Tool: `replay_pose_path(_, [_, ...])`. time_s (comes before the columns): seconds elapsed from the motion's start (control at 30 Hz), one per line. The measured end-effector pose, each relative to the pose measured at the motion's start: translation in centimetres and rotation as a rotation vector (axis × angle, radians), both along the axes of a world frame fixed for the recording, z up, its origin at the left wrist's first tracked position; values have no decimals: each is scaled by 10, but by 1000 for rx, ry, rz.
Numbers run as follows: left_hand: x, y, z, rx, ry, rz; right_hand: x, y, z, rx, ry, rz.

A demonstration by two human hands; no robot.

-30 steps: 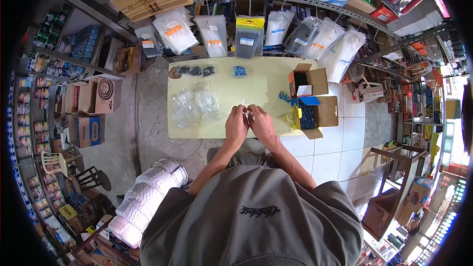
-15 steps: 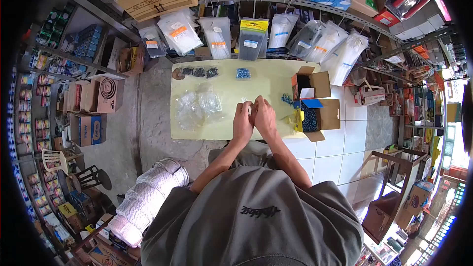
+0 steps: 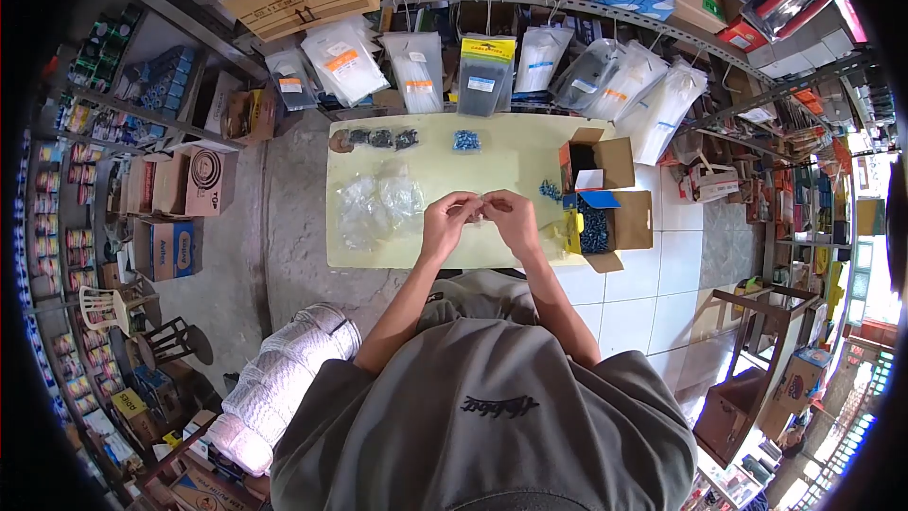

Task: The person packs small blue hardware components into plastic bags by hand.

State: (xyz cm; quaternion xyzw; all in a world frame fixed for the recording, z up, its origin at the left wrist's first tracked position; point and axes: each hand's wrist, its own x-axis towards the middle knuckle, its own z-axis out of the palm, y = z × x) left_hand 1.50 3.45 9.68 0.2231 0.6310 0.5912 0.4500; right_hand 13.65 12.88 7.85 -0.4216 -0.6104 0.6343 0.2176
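Over the table's front half, my left hand (image 3: 448,223) and my right hand (image 3: 514,220) meet at the fingertips. Both are closed in a pinch on what looks like a small clear plastic bag (image 3: 480,212), mostly hidden by the fingers. Left of them lies a loose pile of clear plastic bags (image 3: 378,205). To the right, a small heap of blue-headed screws (image 3: 550,190) lies beside an open box of dark and blue screws (image 3: 595,230). A filled bag of blue screws (image 3: 466,140) is at the table's back, with filled bags of dark pieces (image 3: 381,138) further left.
The pale yellow table (image 3: 511,166) stands below a shelf hung with packs of cable ties (image 3: 486,76). A second open carton (image 3: 602,163) sits at the table's right edge. A wrapped rope roll (image 3: 284,383) stands on the floor to the left.
My hands have turned and spread slightly apart at the wrists, with the fingertips still together. The left hand has shifted left. The things on the table have not moved.
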Motion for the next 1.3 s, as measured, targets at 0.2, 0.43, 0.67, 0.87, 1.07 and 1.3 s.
replay_pose_path(0.2, [-15, -1, 19, -57, -636, -19, 10, 4, 40, -230, 81, 94])
replay_pose_path(0.43, [-9, 7, 28, -4, 12, -88, 16, -2, 52, -191, 137, 77])
replay_pose_path(0.67, [-1, 14, 28, 128, 104, -11, 18, -5, 45, -571, 491, 0])
replay_pose_path(0.87, [-8, 18, 31, 168, 34, -45, 15, -10, 46, -912, 757, -55])
replay_pose_path(1.07, [-8, 8, 34, 53, -13, 23, 14, 1, 35, -637, 655, -16])
replay_pose_path(1.3, [6, 11, 58, -27, -171, 90, 7, 5, 45, -254, 385, -43])
